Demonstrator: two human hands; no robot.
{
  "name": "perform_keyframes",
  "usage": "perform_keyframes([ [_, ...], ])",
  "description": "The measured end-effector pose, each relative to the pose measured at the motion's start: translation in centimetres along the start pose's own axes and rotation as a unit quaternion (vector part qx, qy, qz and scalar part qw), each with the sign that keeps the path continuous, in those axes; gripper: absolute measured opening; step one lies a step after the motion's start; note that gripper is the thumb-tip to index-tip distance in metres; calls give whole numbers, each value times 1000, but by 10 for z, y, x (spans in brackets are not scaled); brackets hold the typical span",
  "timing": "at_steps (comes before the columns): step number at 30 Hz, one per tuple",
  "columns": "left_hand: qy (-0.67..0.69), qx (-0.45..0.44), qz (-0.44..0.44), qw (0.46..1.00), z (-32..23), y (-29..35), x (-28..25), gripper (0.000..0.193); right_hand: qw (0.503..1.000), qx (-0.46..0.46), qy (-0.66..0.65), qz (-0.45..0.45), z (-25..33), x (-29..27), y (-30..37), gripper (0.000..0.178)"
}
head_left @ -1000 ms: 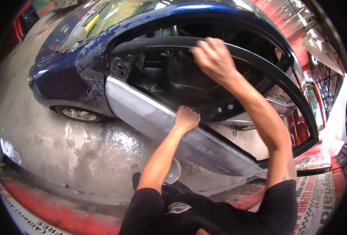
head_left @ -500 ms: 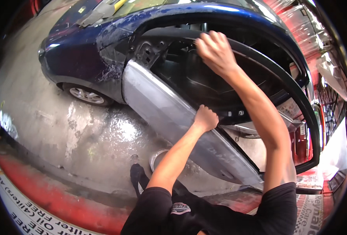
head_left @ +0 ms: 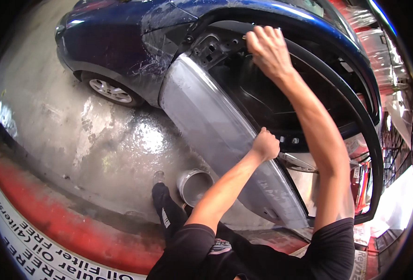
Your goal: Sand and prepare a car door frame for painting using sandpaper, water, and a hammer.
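Observation:
A grey, scuffed car door [head_left: 202, 107] stands swung open from a blue car [head_left: 104, 44]. My left hand [head_left: 267, 145] is closed over the door's upper edge at the bottom of the window opening. Higher up, my right hand [head_left: 268, 51] has its fingers curled over the black window frame [head_left: 359, 105] near the front of the opening. Its palm side is hidden. Beyond my arms, the dark car interior shows through the frame. Bare metal with holes lies at the frame's front corner.
On the wet concrete floor [head_left: 108, 154] a grey bucket [head_left: 182, 185] stands beside my leg [head_left: 162, 198], below the door. The front wheel [head_left: 111, 89] is to the left. A red band [head_left: 66, 224] and a printed banner [head_left: 43, 263] run along the lower left.
The view has shifted, so car and door sit farther right and higher, and more of the bucket shows. My left hand keeps its hold on the door edge; my right hand looks less blurred.

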State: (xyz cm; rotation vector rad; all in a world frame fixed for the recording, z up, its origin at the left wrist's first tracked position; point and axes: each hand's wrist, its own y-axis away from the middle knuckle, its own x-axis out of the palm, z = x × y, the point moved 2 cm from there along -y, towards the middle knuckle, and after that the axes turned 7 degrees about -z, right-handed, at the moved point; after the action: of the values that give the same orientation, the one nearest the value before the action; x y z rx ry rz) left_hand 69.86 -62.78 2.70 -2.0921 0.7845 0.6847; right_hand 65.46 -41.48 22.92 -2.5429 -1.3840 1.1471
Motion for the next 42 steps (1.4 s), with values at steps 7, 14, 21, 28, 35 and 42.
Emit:
perform_keyframes([
  [7,-12,-10,-21,1000,15,9,5,29,998,21,-34,-57,-12,-14,24,15],
  [14,-10,-18,-54,998,27,20,12,25,997,21,-64,-34,19,30,-17,18],
  [21,48,13,9,999,10,6,6,24,998,-23,-59,13,39,88,-69,21],
  [28,41,-20,-9,999,26,25,12,25,998,29,-58,24,34,61,-37,22],
  [35,40,-2,24,999,15,9,8,22,995,-32,-98,18,45,110,-86,18],
  [42,63,-9,-3,998,18,14,9,21,998,-17,-68,10,41,99,-72,19],
])
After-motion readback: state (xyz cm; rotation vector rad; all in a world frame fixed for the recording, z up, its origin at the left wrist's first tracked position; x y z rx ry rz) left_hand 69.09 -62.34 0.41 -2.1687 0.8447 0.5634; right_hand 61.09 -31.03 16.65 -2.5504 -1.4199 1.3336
